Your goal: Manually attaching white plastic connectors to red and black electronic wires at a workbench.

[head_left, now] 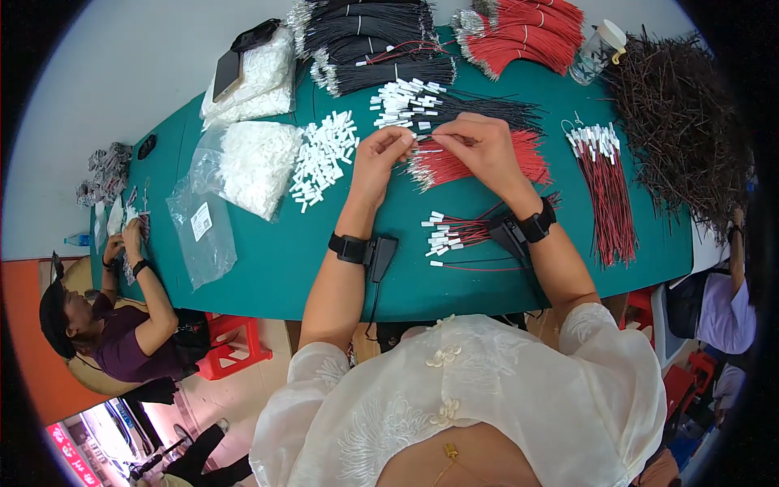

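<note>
Over the middle of the green table my left hand (383, 160) pinches a small white connector (419, 137) between thumb and fingertips. My right hand (480, 148) meets it from the right, its thumb and forefinger closed on a thin wire at the connector; the wire's colour is hard to make out. Beneath my right hand lies a bundle of red wires (442, 169) with bare metal tips. Just beyond are black wires (495, 110), with white connectors (403, 101) at their left ends. Nearer me lies a small group of red-and-black wires with white connectors (445, 233).
Loose white connectors (324, 158) lie left of my hands, beside a bag of them (258, 166) and a clear bag (203, 239). Black bundles (365, 40) and red bundles (527, 36) sit at the back. Finished-looking wires (604, 195) and a dark wire heap (682, 130) lie right. Another person (122, 325) works left.
</note>
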Tool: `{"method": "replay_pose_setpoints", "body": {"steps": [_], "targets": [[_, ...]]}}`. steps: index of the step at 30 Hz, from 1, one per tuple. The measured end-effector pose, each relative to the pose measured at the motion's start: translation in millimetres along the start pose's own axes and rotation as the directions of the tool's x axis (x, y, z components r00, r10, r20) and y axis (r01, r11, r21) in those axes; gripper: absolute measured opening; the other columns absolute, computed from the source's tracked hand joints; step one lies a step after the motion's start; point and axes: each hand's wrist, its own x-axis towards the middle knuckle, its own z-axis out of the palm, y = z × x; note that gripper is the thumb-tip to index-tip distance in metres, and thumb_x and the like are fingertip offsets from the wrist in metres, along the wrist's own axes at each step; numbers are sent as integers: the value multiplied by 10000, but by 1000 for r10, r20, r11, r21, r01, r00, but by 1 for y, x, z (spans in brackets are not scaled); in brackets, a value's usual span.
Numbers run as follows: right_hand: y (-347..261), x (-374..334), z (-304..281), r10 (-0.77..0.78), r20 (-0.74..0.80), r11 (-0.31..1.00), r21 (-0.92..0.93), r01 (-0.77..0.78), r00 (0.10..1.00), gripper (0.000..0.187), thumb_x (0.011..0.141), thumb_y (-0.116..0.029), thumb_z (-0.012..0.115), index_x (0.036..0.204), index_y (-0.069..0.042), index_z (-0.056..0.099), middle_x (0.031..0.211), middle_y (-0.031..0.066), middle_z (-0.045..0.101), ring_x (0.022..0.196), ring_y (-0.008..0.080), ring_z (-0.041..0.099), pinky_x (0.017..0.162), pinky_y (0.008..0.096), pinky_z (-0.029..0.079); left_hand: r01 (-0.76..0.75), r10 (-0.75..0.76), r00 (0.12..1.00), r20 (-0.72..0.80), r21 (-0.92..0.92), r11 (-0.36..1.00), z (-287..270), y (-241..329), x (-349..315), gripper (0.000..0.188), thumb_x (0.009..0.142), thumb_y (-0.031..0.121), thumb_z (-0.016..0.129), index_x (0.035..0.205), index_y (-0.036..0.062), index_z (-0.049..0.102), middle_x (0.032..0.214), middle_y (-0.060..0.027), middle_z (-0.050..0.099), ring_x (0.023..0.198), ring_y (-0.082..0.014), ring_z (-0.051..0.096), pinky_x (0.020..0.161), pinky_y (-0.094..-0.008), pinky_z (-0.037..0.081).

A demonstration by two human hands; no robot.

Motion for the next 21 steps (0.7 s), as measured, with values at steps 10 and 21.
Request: {"method": "replay_pose_setpoints", "body": {"steps": [10,21], "targets": [[9,1,2,-93,-78,994,-58,88,993,67,813,-54,758,853,-13,725,761,89,654,707,229,628,598,331,483,1,0,1000,-7,20,1000,2,1,0,144,947,142,691,1026,22,712,899,-5,685,794,-70,582,709,-217,444],[8,1,0,-131,-55,987,-99,125,990,73,803,-21,755,861,-1,715,770,82,655,749,233,614,664,332,486,2,1,999,-39,90,996,3,2,-2,125,942,96,690,1017,-2,713,873,-21,672,763,-93,562,705,-228,448]]}}
